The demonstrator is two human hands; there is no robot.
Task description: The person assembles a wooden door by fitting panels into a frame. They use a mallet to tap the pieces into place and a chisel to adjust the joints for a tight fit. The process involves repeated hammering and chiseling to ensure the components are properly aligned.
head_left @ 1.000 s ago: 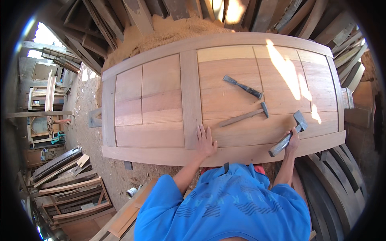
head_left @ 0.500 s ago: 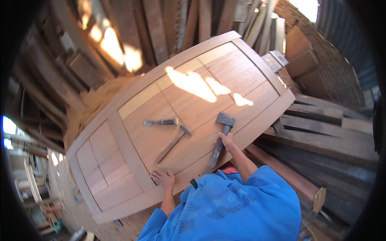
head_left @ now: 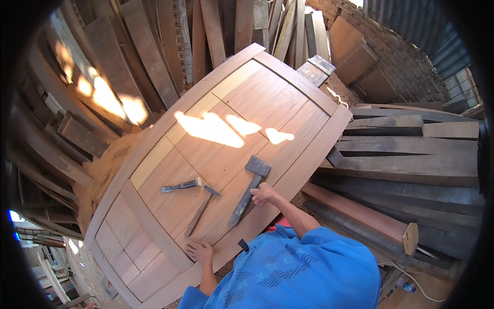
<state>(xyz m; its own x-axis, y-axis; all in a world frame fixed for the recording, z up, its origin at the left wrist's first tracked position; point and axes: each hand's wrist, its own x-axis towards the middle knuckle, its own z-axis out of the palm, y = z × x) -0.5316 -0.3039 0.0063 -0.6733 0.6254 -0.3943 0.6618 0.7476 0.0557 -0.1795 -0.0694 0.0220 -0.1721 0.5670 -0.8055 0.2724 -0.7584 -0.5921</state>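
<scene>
A pale wooden panelled door lies flat in front of me. My left hand rests on its near frame, fingers spread and holding nothing. My right hand is just right of the handle of a dark mallet with a blocky head. Its fingers are curled in, and the mallet's handle shows almost whole beside them; the mallet lies on the door. Left of it lies a small hammer with a thin wooden handle. Farther left is a chisel with a dark handle and pale butt.
Many boards lean upright behind the door. Long dark planks are stacked to the right. A reddish beam runs beside the door's near right side. Sawdust is heaped at the far left edge. A white cable lies low right.
The view has shifted, so the door and tools appear farther left and lower. My right hand has eased off the mallet handle to its right side. My left hand stays on the frame.
</scene>
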